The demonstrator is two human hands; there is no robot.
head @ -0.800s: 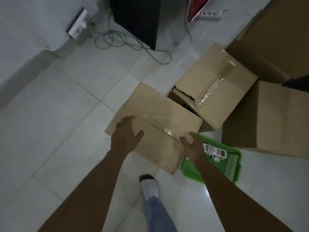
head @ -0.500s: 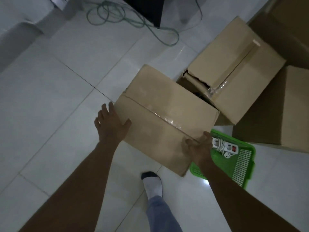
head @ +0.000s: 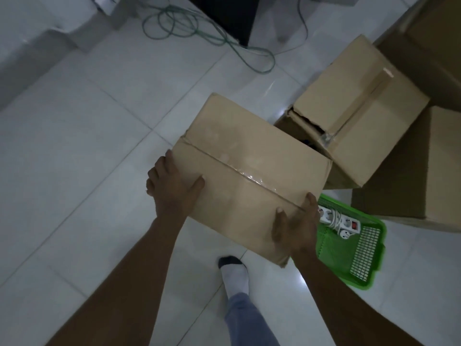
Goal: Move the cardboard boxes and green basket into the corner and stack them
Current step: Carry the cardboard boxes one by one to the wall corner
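A taped cardboard box (head: 249, 158) is in the middle of the view, held between both hands and tilted. My left hand (head: 172, 186) grips its left end, thumb on top. My right hand (head: 295, 226) clamps its near right corner. To the right a green basket (head: 369, 268) lies on the floor, partly hidden by the box and my right hand. A second cardboard box (head: 359, 116) with a torn flap stands behind it. Two larger boxes are at the right, one (head: 431, 168) at the edge and one (head: 429, 36) in the top corner.
A white power strip (head: 341, 224) with its cord lies in the basket. A green cable (head: 207, 33) coils on the white tile floor at the top, next to a dark cabinet (head: 229, 13). My socked foot (head: 234, 272) stands under the held box.
My left hand slid from the box top to its left end, and my right hand closed on the near right corner. The box now looks larger and closer, seemingly raised.
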